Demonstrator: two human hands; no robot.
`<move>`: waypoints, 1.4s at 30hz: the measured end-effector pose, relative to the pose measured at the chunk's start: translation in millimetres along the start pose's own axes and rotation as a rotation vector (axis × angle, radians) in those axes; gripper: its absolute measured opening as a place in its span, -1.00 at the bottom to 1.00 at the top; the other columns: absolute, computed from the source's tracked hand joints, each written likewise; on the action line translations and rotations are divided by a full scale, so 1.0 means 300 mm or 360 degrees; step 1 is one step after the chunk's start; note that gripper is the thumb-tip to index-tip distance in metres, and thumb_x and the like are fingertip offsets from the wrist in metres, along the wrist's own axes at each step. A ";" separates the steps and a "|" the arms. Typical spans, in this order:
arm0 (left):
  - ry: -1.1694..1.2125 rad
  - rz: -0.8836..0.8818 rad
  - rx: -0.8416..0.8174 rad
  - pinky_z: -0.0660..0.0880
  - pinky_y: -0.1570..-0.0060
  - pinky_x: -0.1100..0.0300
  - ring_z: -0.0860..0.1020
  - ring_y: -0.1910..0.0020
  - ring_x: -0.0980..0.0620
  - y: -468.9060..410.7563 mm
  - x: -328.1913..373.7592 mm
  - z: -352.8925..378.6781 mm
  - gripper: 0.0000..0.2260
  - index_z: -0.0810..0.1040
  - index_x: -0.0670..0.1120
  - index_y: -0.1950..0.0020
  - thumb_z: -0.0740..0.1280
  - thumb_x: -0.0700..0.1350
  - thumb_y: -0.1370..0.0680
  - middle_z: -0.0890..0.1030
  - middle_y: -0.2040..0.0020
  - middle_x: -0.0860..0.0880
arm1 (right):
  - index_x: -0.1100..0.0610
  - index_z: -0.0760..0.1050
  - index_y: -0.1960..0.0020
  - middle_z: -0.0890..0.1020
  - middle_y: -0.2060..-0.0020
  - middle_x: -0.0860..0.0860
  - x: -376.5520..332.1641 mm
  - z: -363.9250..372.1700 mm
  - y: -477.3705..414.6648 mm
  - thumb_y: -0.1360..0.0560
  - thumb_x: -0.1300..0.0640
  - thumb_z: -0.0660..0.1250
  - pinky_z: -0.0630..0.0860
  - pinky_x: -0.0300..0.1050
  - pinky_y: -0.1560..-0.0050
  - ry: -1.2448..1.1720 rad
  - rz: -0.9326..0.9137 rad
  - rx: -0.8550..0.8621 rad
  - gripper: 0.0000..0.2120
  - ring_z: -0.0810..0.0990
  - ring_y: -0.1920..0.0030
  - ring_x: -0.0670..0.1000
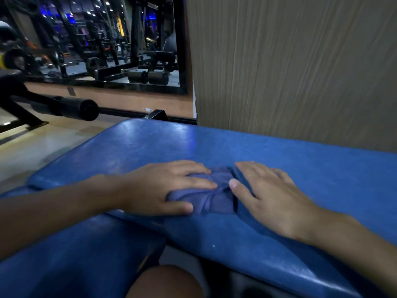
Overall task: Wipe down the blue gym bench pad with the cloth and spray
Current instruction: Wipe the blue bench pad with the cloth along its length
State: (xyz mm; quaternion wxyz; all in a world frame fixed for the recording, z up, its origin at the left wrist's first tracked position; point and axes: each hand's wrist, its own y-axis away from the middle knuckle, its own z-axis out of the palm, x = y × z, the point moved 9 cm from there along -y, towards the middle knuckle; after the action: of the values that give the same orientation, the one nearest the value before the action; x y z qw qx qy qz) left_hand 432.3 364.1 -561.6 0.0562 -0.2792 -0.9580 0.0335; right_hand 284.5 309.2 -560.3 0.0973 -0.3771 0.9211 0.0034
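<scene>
Bench pad (279,151): blue, glossy, beside a wood-grain wall (300,72).
Right hand (272,196): flat on the pad, fingers straight, grasping nothing.
Left hand (163,188): fingers straight, pressing the cloth.
Cloth (217,196): blue, crumpled, mid-pad between both hands.

head cam | worn, wide-angle | faces forward-down | close over bench pad (150,143)

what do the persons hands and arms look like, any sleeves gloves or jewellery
Both are bare. The left hand and right hand wear no gloves, and no rings show on the fingers in view. The left forearm and right forearm are uncovered up to the picture's edge: no sleeve, watch or wristband shows. The visible nails look short and unpainted.
</scene>
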 end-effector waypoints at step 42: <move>0.0077 -0.0940 0.0202 0.26 -0.11 0.15 0.46 -0.23 -0.07 -0.111 -0.746 -0.103 -0.71 0.49 0.03 -0.31 0.19 0.09 -0.64 0.50 -0.15 0.00 | -0.07 -0.22 -0.55 -0.23 -0.56 -0.03 -0.101 0.098 -0.020 -0.39 -0.37 -0.48 -0.25 0.18 -0.50 0.0204 -0.0106 -0.0131 -0.21 -0.34 -0.52 -0.05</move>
State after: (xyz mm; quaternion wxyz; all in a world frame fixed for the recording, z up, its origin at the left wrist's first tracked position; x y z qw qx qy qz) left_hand 606.1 216.4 -547.7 0.1035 0.0147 -0.9921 0.0688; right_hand 315.0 328.2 -583.4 0.0226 -0.4105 0.9115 0.0140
